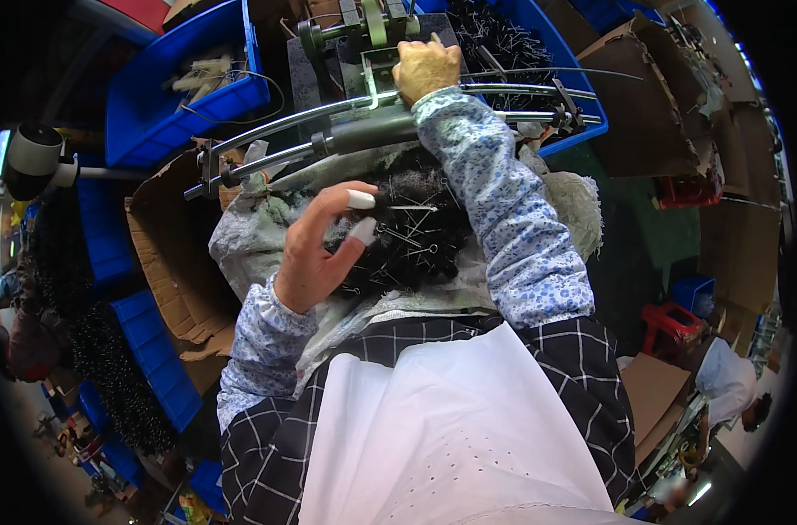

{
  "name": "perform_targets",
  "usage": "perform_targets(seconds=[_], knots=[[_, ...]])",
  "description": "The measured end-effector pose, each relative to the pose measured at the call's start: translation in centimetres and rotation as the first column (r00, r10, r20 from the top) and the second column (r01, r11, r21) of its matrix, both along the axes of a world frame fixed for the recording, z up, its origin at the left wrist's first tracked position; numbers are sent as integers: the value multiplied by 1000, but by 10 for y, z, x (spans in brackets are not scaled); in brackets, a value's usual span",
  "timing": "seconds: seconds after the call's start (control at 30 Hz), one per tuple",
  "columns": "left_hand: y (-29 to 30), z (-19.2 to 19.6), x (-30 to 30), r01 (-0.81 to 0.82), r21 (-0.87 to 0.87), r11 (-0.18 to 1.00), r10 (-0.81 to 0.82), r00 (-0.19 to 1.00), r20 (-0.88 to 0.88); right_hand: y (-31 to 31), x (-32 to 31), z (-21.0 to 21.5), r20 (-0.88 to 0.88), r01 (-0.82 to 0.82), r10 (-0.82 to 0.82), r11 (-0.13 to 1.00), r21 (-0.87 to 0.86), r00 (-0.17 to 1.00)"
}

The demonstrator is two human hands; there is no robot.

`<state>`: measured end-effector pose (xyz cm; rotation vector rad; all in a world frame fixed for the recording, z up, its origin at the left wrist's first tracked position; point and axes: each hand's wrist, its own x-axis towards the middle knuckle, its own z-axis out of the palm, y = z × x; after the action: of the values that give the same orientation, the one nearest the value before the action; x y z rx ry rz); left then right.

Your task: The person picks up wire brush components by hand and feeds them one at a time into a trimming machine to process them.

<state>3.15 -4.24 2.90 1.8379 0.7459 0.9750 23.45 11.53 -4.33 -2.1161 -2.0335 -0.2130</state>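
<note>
My left hand [315, 241], with white covers on thumb and forefinger, pinches a thin wire piece with a black end [382, 208]; its bare shaft points right. Below it lies a pile of similar black-ended wire pieces [416, 249], several with small ring ends, on a whitish woven sack [254, 241] over my lap. Up ahead, my right hand [428, 68] is closed in a fist at the metal machine [376, 74]. What its fingers grip is hidden. My right forearm reaches across the curved metal rails [363, 131].
Blue bins stand beyond the rails: one at left [175, 127] with pale pieces, one at right [582, 127] full of black wire pieces. An open cardboard box [184, 254] stands left, larger cardboard [635, 96] right. A red stool [670, 325] and another person [726, 381] are at far right.
</note>
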Motion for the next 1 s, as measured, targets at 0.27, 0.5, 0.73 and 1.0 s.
perform_targets(seconds=[0.27, 0.5, 0.73, 1.0], knots=[[7, -3, -2, 7, -166, 986, -3, 1000, 25, 9, 72, 1, 2, 22, -23, 1000, 16, 1000], [24, -5, 23, 171, -180, 969, -179, 983, -31, 32, 123, 8, 112, -105, 111, 993, -54, 988], [36, -14, 38, 129, -74, 989, -133, 989, -58, -39, 112, 59, -251, -324, 334, 943, 81, 909], [37, -23, 43, 4, 41, 999, -1, 998, -61, -109, 35, 77, -894, -739, 160, 632, -233, 419]])
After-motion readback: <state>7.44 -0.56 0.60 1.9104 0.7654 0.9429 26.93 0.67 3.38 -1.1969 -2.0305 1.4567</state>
